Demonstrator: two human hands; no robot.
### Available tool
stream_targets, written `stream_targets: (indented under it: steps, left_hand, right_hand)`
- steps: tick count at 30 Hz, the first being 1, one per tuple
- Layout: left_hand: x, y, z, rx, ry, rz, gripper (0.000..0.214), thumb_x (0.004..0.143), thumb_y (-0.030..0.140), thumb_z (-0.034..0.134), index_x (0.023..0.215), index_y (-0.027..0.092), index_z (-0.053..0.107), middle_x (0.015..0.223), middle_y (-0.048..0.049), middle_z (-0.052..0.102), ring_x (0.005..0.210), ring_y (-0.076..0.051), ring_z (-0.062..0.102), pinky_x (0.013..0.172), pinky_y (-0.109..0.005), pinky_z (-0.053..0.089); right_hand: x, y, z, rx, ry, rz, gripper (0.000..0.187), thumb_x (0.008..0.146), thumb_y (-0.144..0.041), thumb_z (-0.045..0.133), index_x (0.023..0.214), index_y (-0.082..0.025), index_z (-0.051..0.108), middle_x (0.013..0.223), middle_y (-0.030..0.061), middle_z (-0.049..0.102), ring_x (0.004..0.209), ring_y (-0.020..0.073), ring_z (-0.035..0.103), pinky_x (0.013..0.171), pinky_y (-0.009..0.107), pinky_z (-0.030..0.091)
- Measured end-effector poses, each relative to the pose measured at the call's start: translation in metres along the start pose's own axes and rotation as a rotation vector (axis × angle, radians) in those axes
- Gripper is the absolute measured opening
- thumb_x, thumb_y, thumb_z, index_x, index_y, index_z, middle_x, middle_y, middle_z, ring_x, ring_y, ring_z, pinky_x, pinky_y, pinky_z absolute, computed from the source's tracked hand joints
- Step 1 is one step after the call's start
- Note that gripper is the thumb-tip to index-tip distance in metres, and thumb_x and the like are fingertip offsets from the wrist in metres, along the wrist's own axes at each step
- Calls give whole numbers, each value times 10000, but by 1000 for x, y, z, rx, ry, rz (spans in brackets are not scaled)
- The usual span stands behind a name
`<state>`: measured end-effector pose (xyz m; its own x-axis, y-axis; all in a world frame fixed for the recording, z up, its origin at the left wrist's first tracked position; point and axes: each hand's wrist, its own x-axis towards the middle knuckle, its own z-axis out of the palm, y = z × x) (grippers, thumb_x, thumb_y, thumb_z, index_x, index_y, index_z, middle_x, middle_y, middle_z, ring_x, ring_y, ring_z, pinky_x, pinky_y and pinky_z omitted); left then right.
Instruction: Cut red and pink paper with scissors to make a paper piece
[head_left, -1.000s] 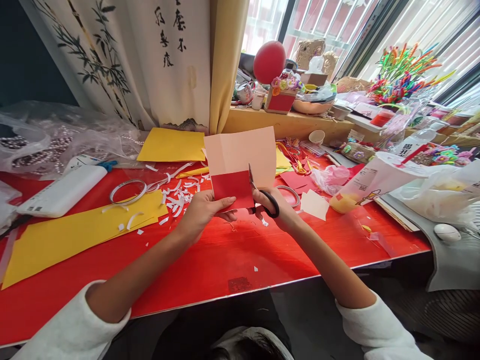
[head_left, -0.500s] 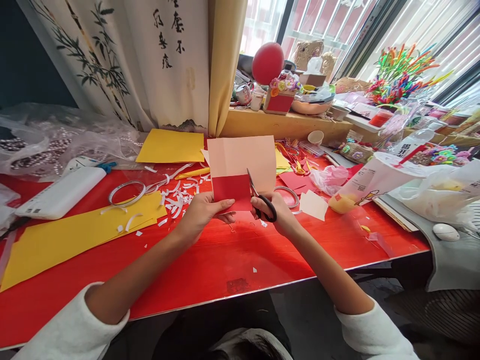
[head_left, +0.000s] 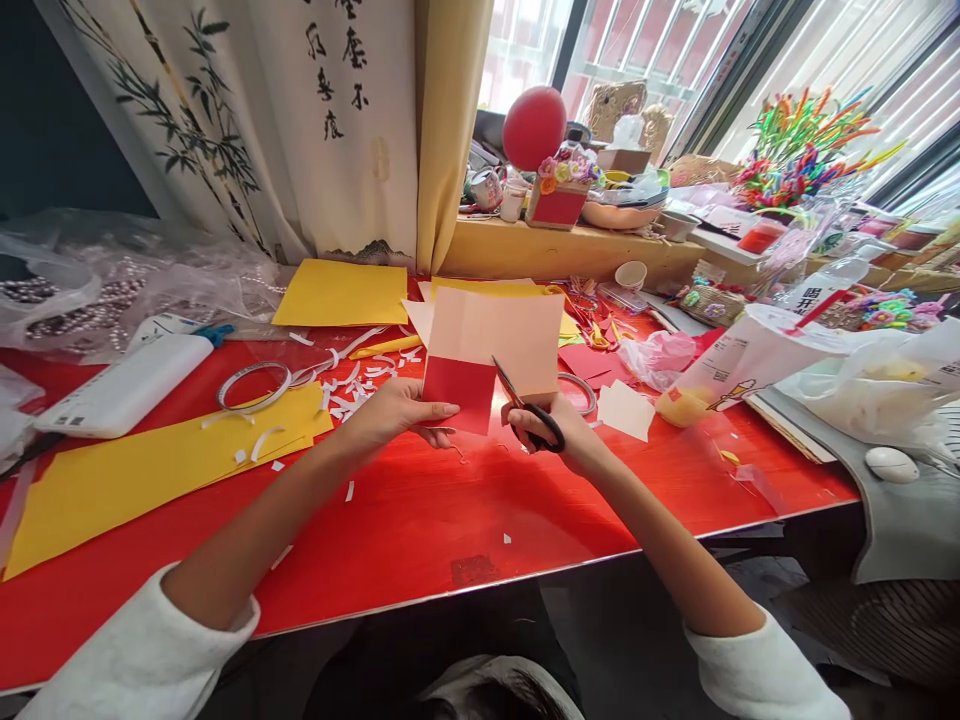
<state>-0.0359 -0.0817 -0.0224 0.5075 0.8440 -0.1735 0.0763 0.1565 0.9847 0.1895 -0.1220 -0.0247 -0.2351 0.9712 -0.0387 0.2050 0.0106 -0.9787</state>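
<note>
My left hand (head_left: 390, 410) pinches the lower left of a red paper (head_left: 459, 392) between thumb and fingers, above the table. Behind and above the red part rises a pale pink paper face (head_left: 499, 325), also off the table; whether the two are one folded sheet, I cannot tell. Black-handled scissors (head_left: 507, 382) are gripped in my right hand (head_left: 571, 432), its fingers in the loops. The blades point up and left, close to the right edge of the red part and in front of the pale face. Whether they touch the paper is unclear.
Yellow sheets (head_left: 341, 292) and long yellow strips (head_left: 172, 470) lie on the red table (head_left: 390, 550), with white scraps (head_left: 352, 390) and a tape roll (head_left: 253, 387). On the right stands a tilted drink cup (head_left: 739, 365). A power bank (head_left: 124, 385) lies left.
The paper has dropped a little and tilted, its pale part shifting right. The scissors have moved slightly down, and the red part stands farther from my right hand. My left hand moved slightly left.
</note>
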Motion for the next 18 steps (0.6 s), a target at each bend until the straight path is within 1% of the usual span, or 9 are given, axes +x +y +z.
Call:
stream_targets:
  steps: [4, 9, 12, 16, 18]
  left_hand:
    - [-2, 5, -8, 101, -110, -51, 239, 680, 355, 748, 719, 140, 653, 651, -10, 659, 522, -124, 639, 594, -249, 540]
    - [-5, 11, -12, 192, -231, -129, 197, 696, 330, 734, 716, 151, 655, 614, 10, 642, 540, -116, 637, 598, -233, 527]
    - [-6, 11, -16, 234, -258, -139, 199, 683, 330, 743, 690, 153, 653, 607, 12, 646, 534, -116, 637, 607, -235, 517]
    - [-6, 10, -20, 254, -266, -163, 201, 677, 306, 744, 627, 154, 624, 532, 27, 617, 500, -113, 625, 631, -246, 507]
    - [-7, 11, -21, 254, -271, -171, 198, 669, 298, 747, 617, 152, 623, 527, 28, 615, 484, -109, 615, 622, -244, 498]
  right_hand:
    - [-8, -3, -11, -77, -77, 136, 427, 651, -533, 689, 590, -132, 557, 489, -17, 493, 425, 75, 441, 419, 219, 272]
    - [-13, -5, -19, -187, -179, 184, 396, 675, -510, 688, 662, -126, 589, 528, -17, 496, 474, 91, 473, 455, 227, 324]
    - [-14, -9, -23, -242, -240, 209, 426, 667, -539, 691, 717, -124, 613, 537, -14, 504, 506, 108, 501, 483, 235, 356]
    - [-15, -19, -24, -313, -319, 199, 511, 642, -625, 673, 688, -120, 614, 565, 4, 516, 527, 114, 507, 480, 236, 341]
    - [-16, -24, -23, -341, -337, 206, 546, 627, -651, 669, 718, -113, 634, 580, 8, 519, 536, 117, 506, 481, 239, 347]
